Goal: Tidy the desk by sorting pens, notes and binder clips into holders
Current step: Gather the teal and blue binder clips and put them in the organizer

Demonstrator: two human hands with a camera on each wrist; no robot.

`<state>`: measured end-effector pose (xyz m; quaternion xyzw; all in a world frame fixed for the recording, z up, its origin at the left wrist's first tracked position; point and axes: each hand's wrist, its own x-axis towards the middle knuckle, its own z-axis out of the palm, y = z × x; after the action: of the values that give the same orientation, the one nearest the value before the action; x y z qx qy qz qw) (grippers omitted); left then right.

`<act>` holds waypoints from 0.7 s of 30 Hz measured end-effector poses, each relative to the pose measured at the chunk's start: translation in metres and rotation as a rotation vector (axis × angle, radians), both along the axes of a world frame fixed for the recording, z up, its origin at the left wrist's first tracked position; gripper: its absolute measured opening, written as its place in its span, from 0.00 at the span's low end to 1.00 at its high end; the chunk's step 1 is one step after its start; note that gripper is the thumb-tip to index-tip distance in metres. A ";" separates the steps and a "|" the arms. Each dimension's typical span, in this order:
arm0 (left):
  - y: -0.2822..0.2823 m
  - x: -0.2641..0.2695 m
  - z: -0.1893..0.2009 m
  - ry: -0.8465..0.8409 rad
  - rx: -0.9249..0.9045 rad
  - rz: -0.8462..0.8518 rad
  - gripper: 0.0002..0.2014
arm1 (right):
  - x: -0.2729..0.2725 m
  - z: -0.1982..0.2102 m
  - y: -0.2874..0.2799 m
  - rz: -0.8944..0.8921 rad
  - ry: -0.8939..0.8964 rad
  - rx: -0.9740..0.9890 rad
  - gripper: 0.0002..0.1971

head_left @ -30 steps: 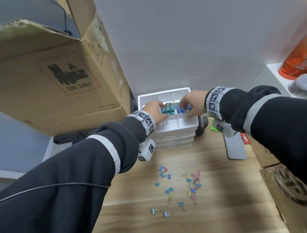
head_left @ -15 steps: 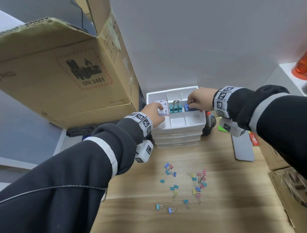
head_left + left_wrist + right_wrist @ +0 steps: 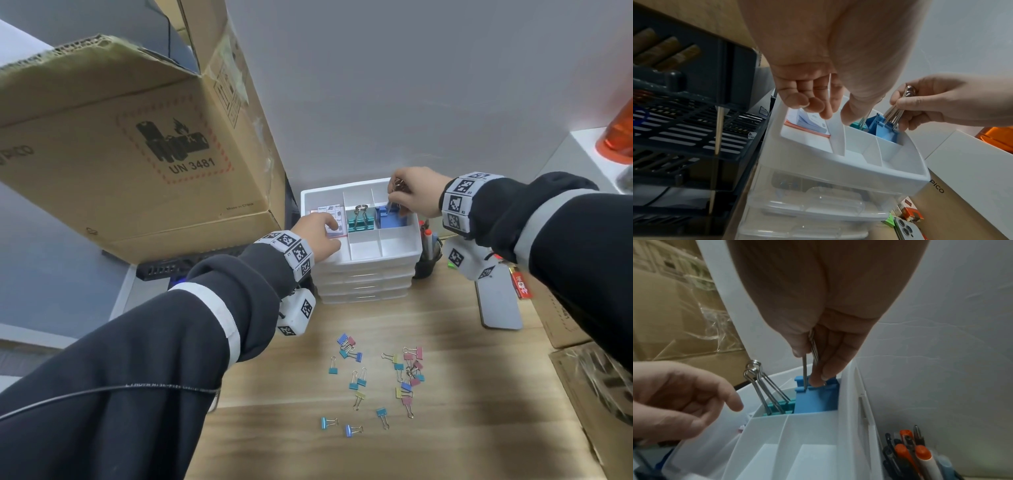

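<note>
I've got my right hand point(image 3: 416, 195) pinching the wire handles of the big blue binder clips point(image 3: 815, 398), seating them in the white organizer's point(image 3: 366, 262) back-right compartment, left hand point(image 3: 317, 233) loosely curled, holding nothing, beside the notes point(image 3: 812, 123); next, I reckon, let go cleanly and fetch the small clips point(image 3: 380, 377) scattered on the desk point(image 3: 479, 394).

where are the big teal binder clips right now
In the head view the teal binder clips stand in the white organizer's back middle compartment, between the notes and the blue clips the right hand holds.
</note>
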<state>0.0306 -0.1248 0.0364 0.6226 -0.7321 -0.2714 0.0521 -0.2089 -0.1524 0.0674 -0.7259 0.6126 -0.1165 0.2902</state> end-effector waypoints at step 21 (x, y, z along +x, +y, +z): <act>0.023 0.016 -0.004 -0.011 -0.009 0.023 0.09 | 0.008 -0.017 0.018 0.092 0.333 -0.083 0.15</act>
<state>0.0466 -0.1021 0.0326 0.6324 -0.7263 -0.2638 0.0539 -0.2013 -0.1340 0.0508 -0.7737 0.6130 -0.0064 0.1597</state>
